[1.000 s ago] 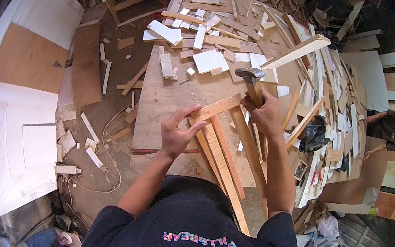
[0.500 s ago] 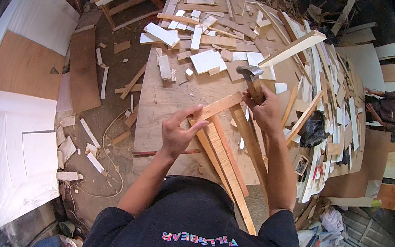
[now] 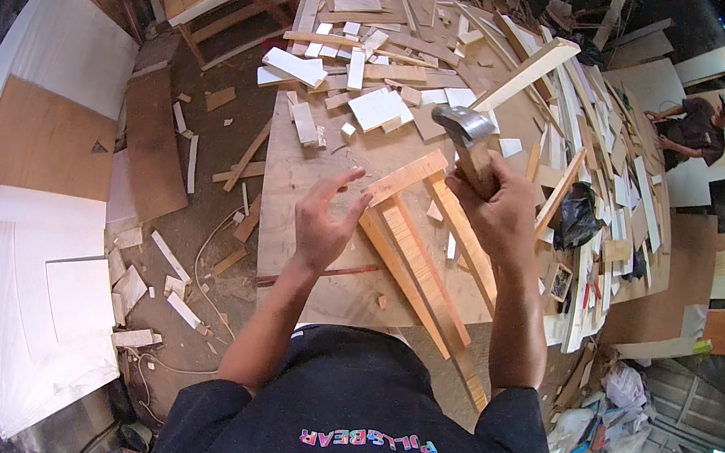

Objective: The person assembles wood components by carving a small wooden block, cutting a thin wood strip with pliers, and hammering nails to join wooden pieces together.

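A wooden frame (image 3: 406, 179) of pale strips lies at the near side of the worktable, its short crosspiece at the far end and its long strips running toward my body. My right hand (image 3: 499, 209) is wrapped round the wooden handle of a hammer (image 3: 467, 123). The metal head is raised above and beyond the crosspiece's right end. Beside the crosspiece's left end is my left hand (image 3: 325, 220), its fingers spread and the thumb close to the corner. Whether that thumb touches the wood I cannot tell.
White and brown wood offcuts (image 3: 381, 109) litter the far part of the worktable (image 3: 334, 164). Long strips pile up along its right side, near a black plastic bag (image 3: 577, 218). Another person (image 3: 698, 130) stands at the far right. Large boards (image 3: 48, 134) stand at the left, with scraps on the floor.
My left hand has loosened from the frame's left corner, its fingers now spread. The hammer has come nearer and higher in my right hand. The other person's posture has shifted.
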Action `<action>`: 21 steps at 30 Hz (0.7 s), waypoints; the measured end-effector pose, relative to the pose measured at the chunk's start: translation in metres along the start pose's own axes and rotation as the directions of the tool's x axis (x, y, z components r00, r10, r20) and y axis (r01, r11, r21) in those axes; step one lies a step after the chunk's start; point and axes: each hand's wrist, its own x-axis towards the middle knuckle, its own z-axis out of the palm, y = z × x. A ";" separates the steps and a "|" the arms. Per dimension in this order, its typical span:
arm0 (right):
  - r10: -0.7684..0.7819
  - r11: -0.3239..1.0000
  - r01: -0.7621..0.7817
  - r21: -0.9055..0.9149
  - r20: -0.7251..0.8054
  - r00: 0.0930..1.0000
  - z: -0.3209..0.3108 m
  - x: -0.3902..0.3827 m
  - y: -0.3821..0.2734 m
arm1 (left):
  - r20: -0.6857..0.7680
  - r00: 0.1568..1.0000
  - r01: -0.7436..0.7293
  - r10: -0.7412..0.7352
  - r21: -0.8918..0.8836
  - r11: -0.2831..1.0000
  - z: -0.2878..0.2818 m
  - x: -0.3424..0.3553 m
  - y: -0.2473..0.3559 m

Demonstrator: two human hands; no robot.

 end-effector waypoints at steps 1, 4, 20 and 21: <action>0.009 1.000 -0.009 -0.010 0.000 1.000 0.001 -0.003 -0.009 | 0.034 0.999 -0.002 0.001 0.010 1.000 0.000 0.004 0.002; -0.008 1.000 0.007 -0.008 -0.027 1.000 0.005 -0.008 -0.037 | 0.109 0.994 -0.037 0.032 0.044 0.998 -0.001 0.017 0.008; -0.078 0.992 0.075 -0.103 -0.020 0.997 0.076 -0.003 -0.031 | 0.018 0.999 -0.034 0.038 -0.170 0.985 0.031 0.010 -0.015; -0.079 0.994 0.077 -0.080 -0.020 0.997 0.079 -0.002 -0.031 | 0.001 1.000 -0.026 0.026 -0.181 0.983 0.032 0.009 -0.016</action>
